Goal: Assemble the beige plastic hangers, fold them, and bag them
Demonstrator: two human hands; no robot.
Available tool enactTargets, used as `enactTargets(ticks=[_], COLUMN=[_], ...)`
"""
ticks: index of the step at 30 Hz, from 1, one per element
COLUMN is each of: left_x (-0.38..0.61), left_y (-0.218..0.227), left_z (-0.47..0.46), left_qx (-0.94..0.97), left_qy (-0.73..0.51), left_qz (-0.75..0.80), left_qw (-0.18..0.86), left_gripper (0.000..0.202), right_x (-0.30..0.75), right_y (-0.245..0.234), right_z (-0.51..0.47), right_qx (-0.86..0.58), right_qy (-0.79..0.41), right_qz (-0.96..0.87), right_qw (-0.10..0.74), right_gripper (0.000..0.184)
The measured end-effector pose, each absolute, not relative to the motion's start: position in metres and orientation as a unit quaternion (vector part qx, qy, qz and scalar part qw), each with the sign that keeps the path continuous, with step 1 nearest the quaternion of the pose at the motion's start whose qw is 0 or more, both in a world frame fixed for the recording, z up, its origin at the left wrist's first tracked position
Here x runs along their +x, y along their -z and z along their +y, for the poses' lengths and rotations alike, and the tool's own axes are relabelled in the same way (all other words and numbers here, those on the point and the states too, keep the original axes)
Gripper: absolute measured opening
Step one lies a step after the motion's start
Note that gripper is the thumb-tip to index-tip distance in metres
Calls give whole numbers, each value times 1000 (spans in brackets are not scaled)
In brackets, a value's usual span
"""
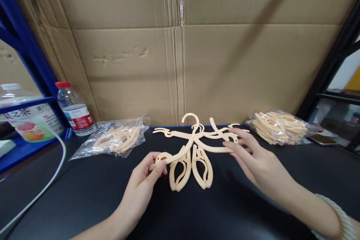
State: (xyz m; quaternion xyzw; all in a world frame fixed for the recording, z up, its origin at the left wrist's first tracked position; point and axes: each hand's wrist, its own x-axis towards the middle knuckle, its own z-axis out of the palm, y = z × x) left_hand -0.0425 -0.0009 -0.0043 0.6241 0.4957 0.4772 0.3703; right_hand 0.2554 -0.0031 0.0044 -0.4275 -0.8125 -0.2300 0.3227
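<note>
Left grip pinches; right grip curves inward.

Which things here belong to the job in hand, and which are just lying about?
Job in hand:
cream hanger, left hand holding one end, right hand at the other
folded cream pieces beside it
probably left bag and right bag of similar pieces

Lying about:
red-capped bottle
white cable
fruit-printed package

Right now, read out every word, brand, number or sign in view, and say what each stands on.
"茶": on the fruit-pictured label; neighbouring characters are partly hidden or unclear.
Red-capped bottle: label print too blurred to read.
Gap between cardboard panels: red marks, too small to read.
Cream hangers: no lettering visible.
</note>
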Motion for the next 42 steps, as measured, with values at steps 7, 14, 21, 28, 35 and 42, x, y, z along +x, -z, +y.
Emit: enactTargets(ticks=[7, 14, 21, 28, 35, 42], left_x=[-42, -42, -31, -18, -14, -13], left_y=[3, -6, -20, -18, -18, -17], left_z=[-2, -1, -10, -29, -33, -34], left_qx=[622, 518, 530, 579, 602, 609], left_qy=[-487, -563, -533, -449, -440, -418], left_qz=[487, 450, 423, 399, 405, 385], left_qw=[373, 461, 507, 551, 529, 553], left_gripper=[30, 30, 32, 36, 36, 30], right_x=[257, 263, 251, 216, 210, 206], right_y=[3, -8, -7, 2, -2, -6], right_z=[3, 8, -2, -19, -33, -42], right_qx=[-436, -410, -385, -302, -260, -229], right_qy=[-120, -297, -454, -604, -620, -643], right_qz=[-773, -724, -633, -533, -632, -650], right_qw=[444, 469, 495, 510, 387, 334], right_gripper=[27, 24, 35, 41, 11, 31])
